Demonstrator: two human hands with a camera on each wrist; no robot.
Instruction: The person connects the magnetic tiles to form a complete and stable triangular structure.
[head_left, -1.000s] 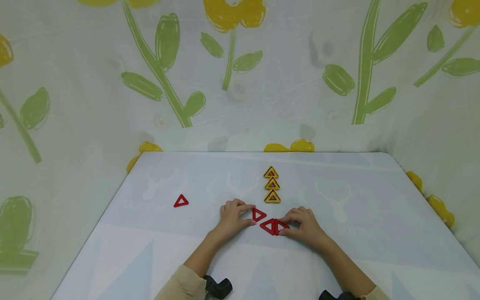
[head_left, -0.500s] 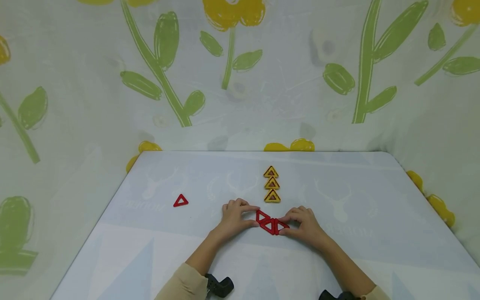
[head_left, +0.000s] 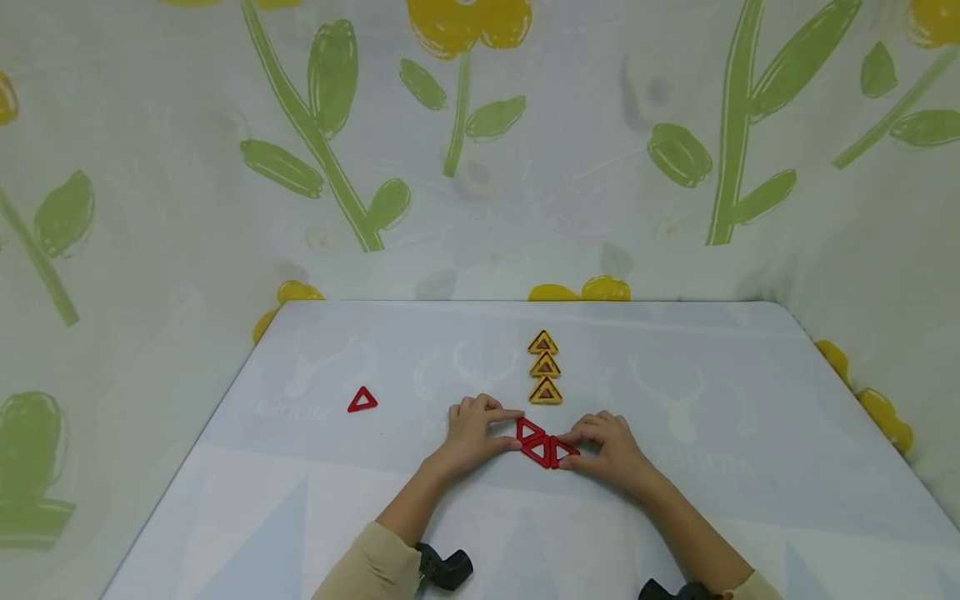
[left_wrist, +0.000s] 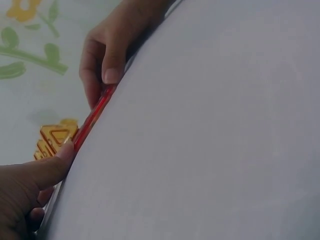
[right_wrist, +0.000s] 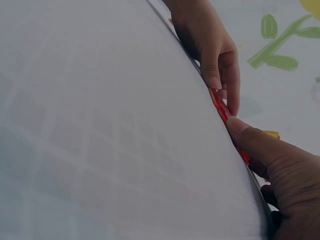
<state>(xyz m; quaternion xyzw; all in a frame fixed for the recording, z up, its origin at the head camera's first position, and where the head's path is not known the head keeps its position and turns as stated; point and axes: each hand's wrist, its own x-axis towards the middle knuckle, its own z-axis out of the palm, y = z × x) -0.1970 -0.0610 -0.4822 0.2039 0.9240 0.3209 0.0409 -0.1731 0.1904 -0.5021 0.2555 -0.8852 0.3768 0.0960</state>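
Three red triangular frame tiles lie flat in a joined cluster on the table. At the upper left of it is one tile (head_left: 534,426), which my left hand (head_left: 472,433) pinches by its left side between thumb and fingertips. The middle tile (head_left: 547,452) points left, its upper edge against that tile. Against its right side sits another tile (head_left: 554,455), pinched by my right hand (head_left: 611,450) with thumb and index finger. In the left wrist view the red tiles (left_wrist: 92,120) appear edge-on between both hands.
Three yellow triangle tiles (head_left: 545,367) with brown centres stand in a column behind the cluster. A lone red triangle tile (head_left: 363,407) lies to the left. Behind the white table (head_left: 675,517) hangs a flower-printed curtain (head_left: 555,208).
My left hand has moved right with its red tile, bringing it from apart to up against the middle tile. The right hand has kept its hold and place.
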